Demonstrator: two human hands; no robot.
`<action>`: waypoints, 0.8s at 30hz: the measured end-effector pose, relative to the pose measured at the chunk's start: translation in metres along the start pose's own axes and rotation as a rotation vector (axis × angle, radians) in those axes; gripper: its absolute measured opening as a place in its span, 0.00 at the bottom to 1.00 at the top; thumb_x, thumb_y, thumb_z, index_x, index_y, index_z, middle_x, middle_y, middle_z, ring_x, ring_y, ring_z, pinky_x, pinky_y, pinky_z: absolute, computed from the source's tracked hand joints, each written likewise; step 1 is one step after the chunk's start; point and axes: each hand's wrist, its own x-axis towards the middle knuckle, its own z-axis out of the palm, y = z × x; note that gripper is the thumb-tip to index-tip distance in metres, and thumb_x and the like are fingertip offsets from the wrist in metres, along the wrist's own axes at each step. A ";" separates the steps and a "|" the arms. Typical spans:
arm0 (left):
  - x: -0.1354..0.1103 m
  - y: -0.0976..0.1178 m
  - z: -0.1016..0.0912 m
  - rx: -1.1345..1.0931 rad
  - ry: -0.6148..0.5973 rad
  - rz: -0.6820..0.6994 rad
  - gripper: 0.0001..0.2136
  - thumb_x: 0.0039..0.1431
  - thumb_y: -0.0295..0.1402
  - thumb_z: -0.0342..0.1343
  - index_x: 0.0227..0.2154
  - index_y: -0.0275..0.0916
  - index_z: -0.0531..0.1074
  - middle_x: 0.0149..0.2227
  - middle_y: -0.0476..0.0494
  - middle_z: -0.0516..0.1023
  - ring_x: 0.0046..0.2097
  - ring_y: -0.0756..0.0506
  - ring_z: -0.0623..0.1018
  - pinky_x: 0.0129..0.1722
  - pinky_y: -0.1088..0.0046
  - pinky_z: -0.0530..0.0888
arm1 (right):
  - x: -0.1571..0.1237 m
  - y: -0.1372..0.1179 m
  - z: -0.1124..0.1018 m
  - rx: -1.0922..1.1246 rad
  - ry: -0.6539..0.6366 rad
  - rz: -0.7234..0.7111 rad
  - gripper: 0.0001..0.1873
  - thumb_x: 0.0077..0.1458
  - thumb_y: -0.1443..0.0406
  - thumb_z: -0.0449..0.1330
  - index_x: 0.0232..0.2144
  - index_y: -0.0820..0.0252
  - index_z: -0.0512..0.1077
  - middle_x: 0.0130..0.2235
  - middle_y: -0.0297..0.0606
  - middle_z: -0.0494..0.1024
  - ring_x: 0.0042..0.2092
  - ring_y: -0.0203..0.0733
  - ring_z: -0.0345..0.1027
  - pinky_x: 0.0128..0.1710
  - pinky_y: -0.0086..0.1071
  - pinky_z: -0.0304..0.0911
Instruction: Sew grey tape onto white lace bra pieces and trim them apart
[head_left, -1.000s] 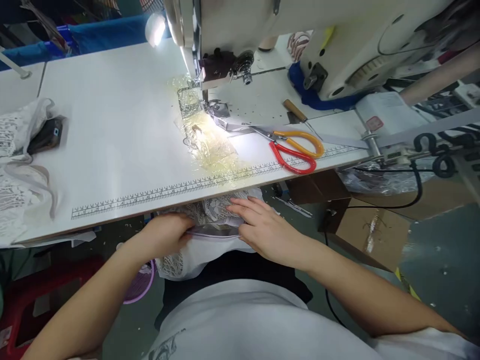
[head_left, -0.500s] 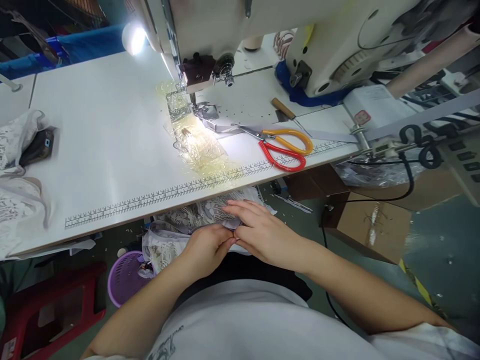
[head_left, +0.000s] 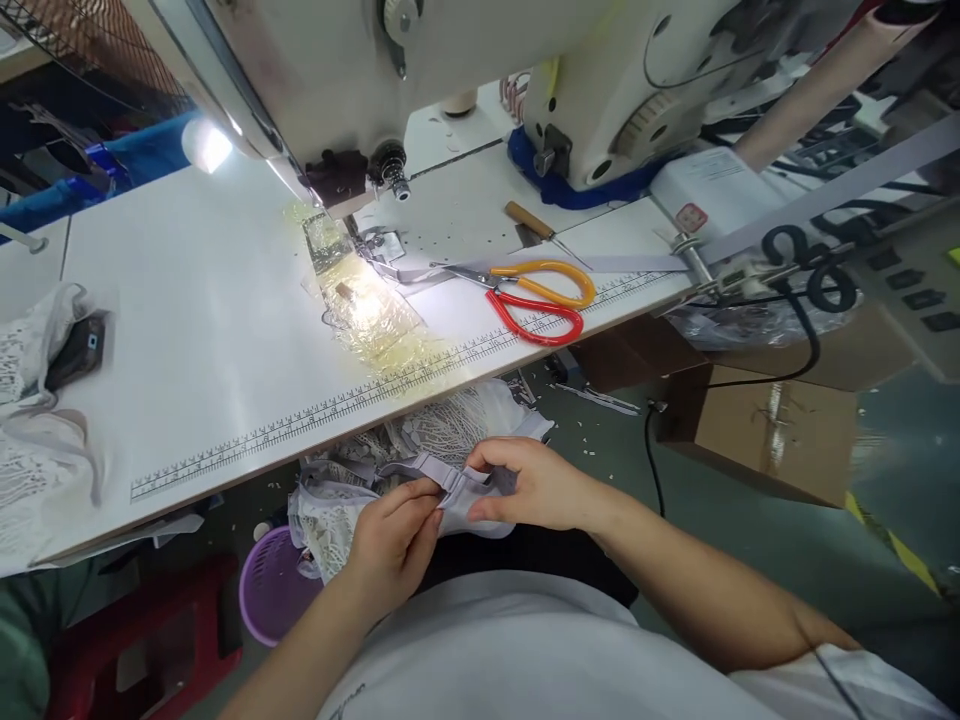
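A pale lace bra (head_left: 442,425) lies over my lap, partly under the table edge. Its smooth grey band (head_left: 459,488) runs up between my two hands. My left hand (head_left: 397,535) is closed, with the thumb and fingertips pinching the band. On the other side, my right hand (head_left: 532,485) curves around the band's end with thumb and index finger apart. The fingertips are close to the fabric, and some of the other fingers are hidden. Above, on the table, scissors (head_left: 536,295) with one orange and one red handle lie beside the sewing machine (head_left: 315,90).
A printed ruler (head_left: 300,420) runs along the front edge of the white table (head_left: 187,330). More lace pieces (head_left: 45,450) and a dark phone (head_left: 79,350) lie at left. Below are a purple basket (head_left: 277,590), a red stool (head_left: 150,640) and a cardboard box (head_left: 772,430).
My hands were together at the fabric; now they are apart, and the right thumb and index finger have spread. The grey band shows between them. The view has shifted slightly.
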 end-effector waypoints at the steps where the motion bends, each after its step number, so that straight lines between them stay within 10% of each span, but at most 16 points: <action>1: 0.000 0.001 0.000 0.027 0.020 -0.003 0.07 0.56 0.22 0.49 0.33 0.35 0.70 0.34 0.41 0.76 0.36 0.49 0.77 0.35 0.78 0.74 | 0.000 -0.002 0.002 0.020 0.028 0.015 0.13 0.41 0.61 0.66 0.26 0.60 0.67 0.26 0.29 0.68 0.29 0.33 0.60 0.29 0.26 0.57; 11: 0.001 0.005 0.006 0.163 0.026 -0.029 0.06 0.57 0.23 0.49 0.30 0.35 0.70 0.33 0.40 0.77 0.33 0.49 0.77 0.31 0.77 0.75 | 0.001 -0.006 0.023 0.036 0.172 0.187 0.12 0.39 0.63 0.66 0.28 0.60 0.68 0.23 0.26 0.66 0.26 0.32 0.56 0.26 0.26 0.55; 24: 0.001 0.002 0.006 0.085 0.040 -0.133 0.06 0.57 0.24 0.49 0.28 0.36 0.70 0.31 0.42 0.77 0.32 0.50 0.77 0.31 0.77 0.74 | 0.003 -0.005 0.030 -0.018 0.292 0.036 0.08 0.42 0.65 0.64 0.28 0.59 0.70 0.30 0.33 0.73 0.31 0.36 0.65 0.32 0.29 0.61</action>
